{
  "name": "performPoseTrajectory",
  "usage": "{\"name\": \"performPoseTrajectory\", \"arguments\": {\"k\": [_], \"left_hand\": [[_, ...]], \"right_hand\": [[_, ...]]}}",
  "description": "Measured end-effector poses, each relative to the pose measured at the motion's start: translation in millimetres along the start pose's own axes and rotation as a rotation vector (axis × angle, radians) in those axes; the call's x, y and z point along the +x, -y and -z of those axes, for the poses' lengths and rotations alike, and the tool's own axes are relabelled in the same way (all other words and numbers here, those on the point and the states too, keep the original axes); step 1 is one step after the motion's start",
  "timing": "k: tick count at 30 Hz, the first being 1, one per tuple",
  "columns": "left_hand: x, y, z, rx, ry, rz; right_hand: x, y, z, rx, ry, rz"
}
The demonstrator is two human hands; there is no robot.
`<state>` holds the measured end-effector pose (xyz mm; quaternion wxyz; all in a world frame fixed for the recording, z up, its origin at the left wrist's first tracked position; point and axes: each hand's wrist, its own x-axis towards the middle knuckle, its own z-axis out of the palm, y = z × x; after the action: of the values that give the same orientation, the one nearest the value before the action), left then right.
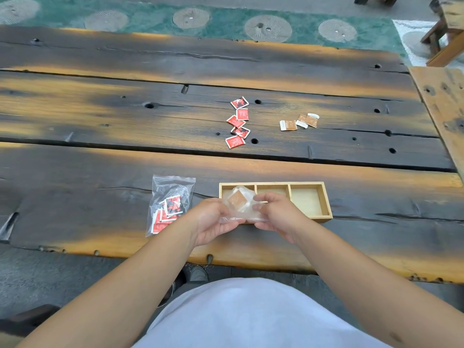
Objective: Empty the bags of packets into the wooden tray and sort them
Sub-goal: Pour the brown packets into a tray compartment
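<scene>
A wooden tray (pixel 324 197) with three compartments lies near the table's front edge. Over its left end, my left hand (pixel 211 221) and my right hand (pixel 275 213) both grip a clear plastic bag (pixel 242 204) holding brown packets. A second clear zip bag (pixel 170 203) with red packets lies flat to the left of the tray. The tray's middle and right compartments look bare; the left one is hidden by the bag.
Several loose red packets (pixel 238 123) lie in a line farther back on the dark plank table (pixel 100 116). A few brown and white packets (pixel 300 121) lie to their right. A lighter wooden board (pixel 444 101) and a stool stand at the far right.
</scene>
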<state>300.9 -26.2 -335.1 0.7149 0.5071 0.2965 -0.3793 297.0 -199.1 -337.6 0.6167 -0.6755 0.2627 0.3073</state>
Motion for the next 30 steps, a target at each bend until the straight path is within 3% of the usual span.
{"name": "performPoseTrajectory", "arguments": {"k": [14, 21, 30], "left_hand": [[-15, 20, 3, 0.021, 0.015, -0.113], [-17, 33, 13, 0.044, -0.004, -0.178], [4, 41, 23, -0.219, 0.138, 0.011]], "right_hand": [[-5, -19, -1, 0.061, 0.071, 0.033], [-12, -25, -5, 0.021, 0.062, 0.165], [-25, -49, 1, 0.127, 0.082, 0.232]]}}
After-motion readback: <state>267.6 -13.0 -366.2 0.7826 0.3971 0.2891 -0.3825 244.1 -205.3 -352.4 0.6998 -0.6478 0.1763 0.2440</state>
